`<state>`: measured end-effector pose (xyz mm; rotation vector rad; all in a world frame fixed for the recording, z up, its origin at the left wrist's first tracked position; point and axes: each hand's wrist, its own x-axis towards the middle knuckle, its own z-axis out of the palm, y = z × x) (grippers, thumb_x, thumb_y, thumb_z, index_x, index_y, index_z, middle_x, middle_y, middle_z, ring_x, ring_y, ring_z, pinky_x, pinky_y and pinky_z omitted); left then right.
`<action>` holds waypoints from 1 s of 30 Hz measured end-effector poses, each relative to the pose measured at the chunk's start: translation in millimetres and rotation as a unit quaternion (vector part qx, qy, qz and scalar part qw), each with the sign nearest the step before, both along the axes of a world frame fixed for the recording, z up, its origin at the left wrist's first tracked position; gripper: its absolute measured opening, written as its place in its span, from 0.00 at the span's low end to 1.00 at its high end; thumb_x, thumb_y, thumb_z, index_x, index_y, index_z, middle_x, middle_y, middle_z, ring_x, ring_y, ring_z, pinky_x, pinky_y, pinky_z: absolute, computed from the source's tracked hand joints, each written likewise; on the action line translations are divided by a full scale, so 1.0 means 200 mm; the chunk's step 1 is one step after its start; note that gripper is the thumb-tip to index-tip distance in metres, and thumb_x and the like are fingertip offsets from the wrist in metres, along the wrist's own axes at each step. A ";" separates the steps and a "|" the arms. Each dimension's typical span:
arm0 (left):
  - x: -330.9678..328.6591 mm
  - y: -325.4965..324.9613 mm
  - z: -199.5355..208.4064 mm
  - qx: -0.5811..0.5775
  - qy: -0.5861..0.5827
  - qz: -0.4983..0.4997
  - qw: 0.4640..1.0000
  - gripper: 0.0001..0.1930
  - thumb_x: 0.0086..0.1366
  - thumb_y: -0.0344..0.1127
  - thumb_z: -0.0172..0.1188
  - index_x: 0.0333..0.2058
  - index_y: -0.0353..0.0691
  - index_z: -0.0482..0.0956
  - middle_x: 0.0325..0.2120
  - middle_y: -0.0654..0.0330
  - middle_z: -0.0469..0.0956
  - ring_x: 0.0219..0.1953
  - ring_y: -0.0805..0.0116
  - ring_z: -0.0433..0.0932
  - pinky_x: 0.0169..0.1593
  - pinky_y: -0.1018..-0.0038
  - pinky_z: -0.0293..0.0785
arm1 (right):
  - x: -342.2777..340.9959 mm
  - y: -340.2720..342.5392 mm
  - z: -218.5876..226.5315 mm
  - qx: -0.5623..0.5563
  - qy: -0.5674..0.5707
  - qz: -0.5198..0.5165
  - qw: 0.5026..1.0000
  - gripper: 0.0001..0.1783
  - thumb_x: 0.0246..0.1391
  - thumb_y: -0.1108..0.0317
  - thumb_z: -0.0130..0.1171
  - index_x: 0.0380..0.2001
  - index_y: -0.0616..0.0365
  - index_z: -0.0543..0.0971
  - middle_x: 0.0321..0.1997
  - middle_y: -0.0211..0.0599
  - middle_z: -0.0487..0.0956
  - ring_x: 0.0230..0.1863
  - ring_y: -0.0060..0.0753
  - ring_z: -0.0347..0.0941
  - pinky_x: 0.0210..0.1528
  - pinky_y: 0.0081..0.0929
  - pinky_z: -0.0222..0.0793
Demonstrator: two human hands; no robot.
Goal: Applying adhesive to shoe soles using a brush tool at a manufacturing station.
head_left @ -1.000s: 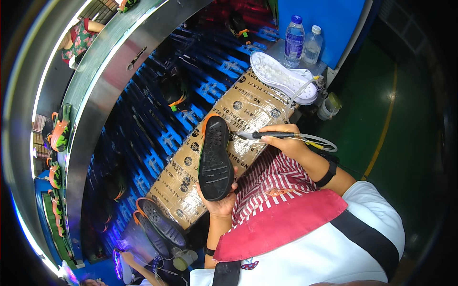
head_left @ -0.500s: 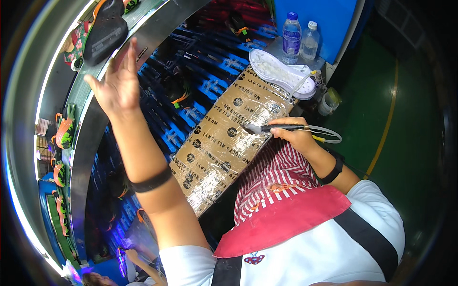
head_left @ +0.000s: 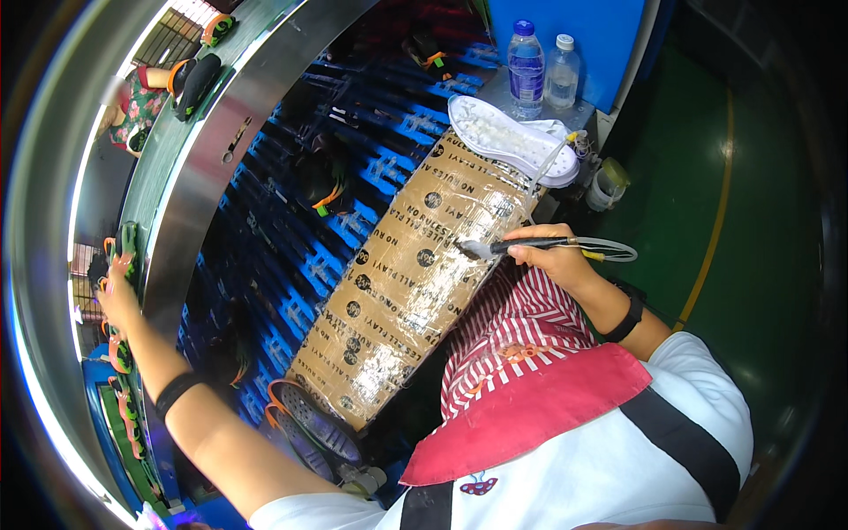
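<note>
My right hand (head_left: 555,261) grips a thin black brush (head_left: 521,246) with a clear tube trailing from its handle. The white bristle tip rests at the edge of a tape-covered cardboard board (head_left: 406,291) on my lap. My left hand (head_left: 119,299) is stretched far to the left onto the curved conveyor belt (head_left: 168,168). Its fingers touch a black shoe with orange and green trim (head_left: 110,265); whether they grip it is unclear. A black shoe (head_left: 196,79) lies farther up the belt.
A white sole (head_left: 508,141) lies at the board's far end, beside two plastic bottles (head_left: 526,66) and a small jar (head_left: 609,182). A black sole with an orange rim (head_left: 314,426) sits at the near end. Blue plastic pallets (head_left: 300,256) hold more shoes below.
The black shoe my left hand held over the board was put up on the belt. That hand has since swung down and left along the belt. The right hand has barely moved.
</note>
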<state>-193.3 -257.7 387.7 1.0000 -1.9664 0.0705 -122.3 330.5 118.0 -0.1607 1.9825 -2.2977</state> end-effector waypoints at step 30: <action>0.47 1.14 -0.77 0.520 0.298 -0.752 0.275 0.44 0.54 0.59 0.52 0.58 0.31 0.47 0.56 0.42 0.55 0.56 0.47 0.59 0.55 0.52 0.60 | 0.02 -0.06 -0.02 -0.098 0.008 0.073 0.992 0.13 0.47 0.72 0.61 0.37 0.65 0.78 0.26 0.34 0.79 0.26 0.16 0.71 0.29 0.12 0.67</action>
